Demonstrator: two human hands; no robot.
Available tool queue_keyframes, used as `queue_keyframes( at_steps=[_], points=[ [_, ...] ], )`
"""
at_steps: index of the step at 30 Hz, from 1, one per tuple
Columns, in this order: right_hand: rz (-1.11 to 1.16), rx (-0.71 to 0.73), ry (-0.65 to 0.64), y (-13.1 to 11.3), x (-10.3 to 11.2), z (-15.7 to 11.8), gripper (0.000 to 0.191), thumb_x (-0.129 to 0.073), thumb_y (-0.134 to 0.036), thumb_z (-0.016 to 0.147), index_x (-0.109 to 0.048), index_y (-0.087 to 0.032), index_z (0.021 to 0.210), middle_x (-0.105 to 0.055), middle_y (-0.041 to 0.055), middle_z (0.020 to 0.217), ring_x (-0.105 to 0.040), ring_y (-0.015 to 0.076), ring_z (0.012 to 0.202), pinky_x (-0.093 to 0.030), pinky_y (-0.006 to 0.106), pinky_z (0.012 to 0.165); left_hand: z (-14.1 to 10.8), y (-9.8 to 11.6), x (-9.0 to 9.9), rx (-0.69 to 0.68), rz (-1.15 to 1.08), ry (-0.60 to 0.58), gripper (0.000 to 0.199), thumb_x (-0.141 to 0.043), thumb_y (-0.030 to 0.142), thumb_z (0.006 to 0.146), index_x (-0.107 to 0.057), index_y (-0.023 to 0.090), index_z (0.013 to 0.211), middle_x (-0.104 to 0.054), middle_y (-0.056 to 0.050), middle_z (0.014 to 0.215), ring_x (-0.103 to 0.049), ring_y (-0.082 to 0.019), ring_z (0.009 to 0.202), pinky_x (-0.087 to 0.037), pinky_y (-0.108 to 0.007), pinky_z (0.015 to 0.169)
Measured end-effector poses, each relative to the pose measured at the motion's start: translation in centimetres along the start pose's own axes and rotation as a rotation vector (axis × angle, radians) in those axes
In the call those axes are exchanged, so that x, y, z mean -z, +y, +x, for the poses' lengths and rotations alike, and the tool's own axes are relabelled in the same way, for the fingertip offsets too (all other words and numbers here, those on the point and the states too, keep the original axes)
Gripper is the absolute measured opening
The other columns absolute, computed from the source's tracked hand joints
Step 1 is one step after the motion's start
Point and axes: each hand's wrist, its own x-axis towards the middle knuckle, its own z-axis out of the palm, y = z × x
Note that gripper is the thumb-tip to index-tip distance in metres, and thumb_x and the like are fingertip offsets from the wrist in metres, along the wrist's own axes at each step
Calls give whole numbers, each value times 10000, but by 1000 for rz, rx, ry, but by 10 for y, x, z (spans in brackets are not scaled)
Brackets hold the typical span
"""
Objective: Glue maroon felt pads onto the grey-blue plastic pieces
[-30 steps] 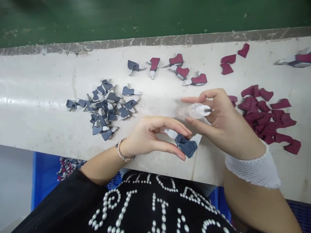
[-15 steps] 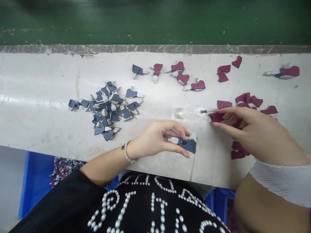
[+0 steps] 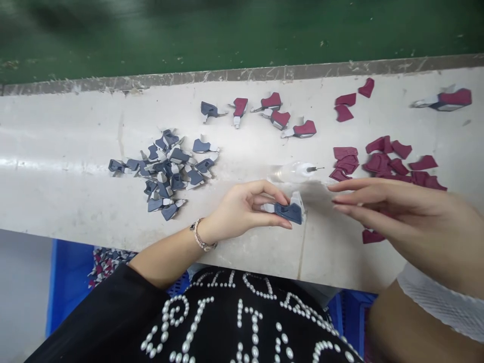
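Between its thumb and fingers, my left hand (image 3: 245, 209) grips a dark blue-grey and white plastic part (image 3: 288, 212), held just above the white table. To the right, my right hand (image 3: 393, 206) has its fingers stretched out toward the left, and nothing shows between them. Just beyond its fingertips lies a small cluster of maroon plastic pieces (image 3: 346, 164). A clear bottle with a thin metal needle tip (image 3: 298, 172) lies on its side between the hands, pointing right. Left of my left hand is a heap of blue-grey and white parts (image 3: 166, 169).
Several parts with maroon pieces on them (image 3: 270, 102) lie along the back, another (image 3: 451, 100) at far right. More maroon pieces (image 3: 378, 163) lie beyond my right hand. A green surface (image 3: 242, 35) borders the far edge. A blue bin (image 3: 71, 287) sits below the table at left.
My right hand has drawn back from the maroon pieces toward me, and its fingers have straightened. My left hand keeps the part, now slightly turned. The view has tilted a little.
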Motion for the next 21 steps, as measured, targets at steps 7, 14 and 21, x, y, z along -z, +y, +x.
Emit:
queue_keyframes(
  at_steps=[7,14,21],
  points=[
    [334,45,-150,-2,-4,-9,107,-730,-437,893,-831,-412,869,-815,2,936,-781,199,847,-673,250,695,1,-1,-1,-250,105,39,303,-887,124,705,-715,146,954,-760,-44,1018,-771,-132,944,-667,-234,886],
    [315,104,-245,-9,-7,-6,85,-767,-364,865,-825,-424,878,-814,-24,907,-769,186,771,-637,204,593,4,-7,1,-436,334,78,321,-896,208,718,-694,159,962,-737,-47,966,-735,-123,864,-663,-240,786],
    [395,-18,-224,-30,-19,0,211,-714,-394,892,-771,-413,1095,-799,-40,864,-773,157,748,-645,180,671,4,-10,0,-480,453,98,304,-865,253,769,-675,160,987,-730,-53,974,-733,-136,890,-652,-254,787]
  ],
)
